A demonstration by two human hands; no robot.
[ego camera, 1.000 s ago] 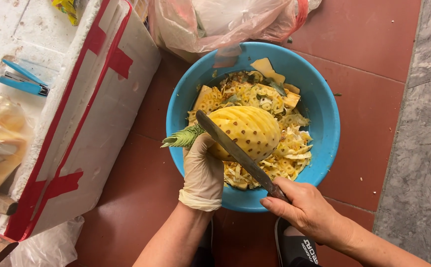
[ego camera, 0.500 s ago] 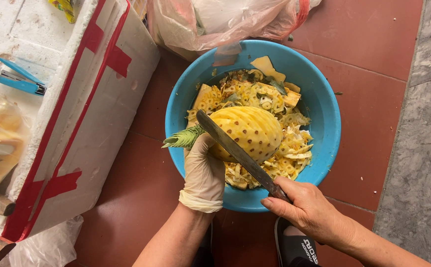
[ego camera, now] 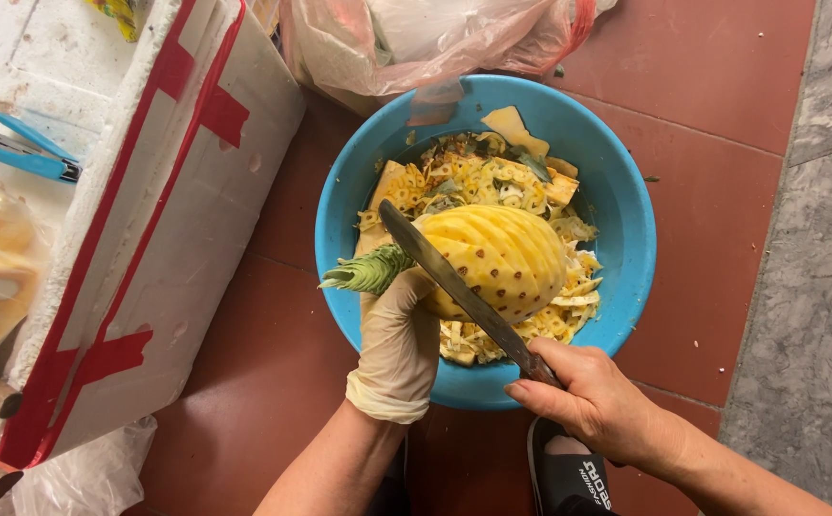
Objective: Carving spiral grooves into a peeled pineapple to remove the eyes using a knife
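My left hand (ego camera: 396, 346), in a thin pale glove, grips a peeled yellow pineapple (ego camera: 507, 258) from below, near its green crown (ego camera: 370, 271). The fruit hangs over a blue plastic basin (ego camera: 621, 210) full of peel scraps (ego camera: 478, 177). My bare right hand (ego camera: 593, 401) holds the handle of a long knife (ego camera: 445, 277). The blade lies diagonally across the near-left side of the pineapple, its tip pointing up-left by the crown.
A white foam box (ego camera: 177, 229) with red tape stands to the left, a blue stapler (ego camera: 29, 148) on its lid. Plastic bags (ego camera: 435, 38) sit behind the basin. Below my right hand is a black sandal (ego camera: 574, 478) on the red tile floor (ego camera: 712, 86), with a grey stone strip (ego camera: 817, 248) at right.
The pineapple has shifted a little to the right and down over the basin. The knife stays laid across it and both hands keep their grip.
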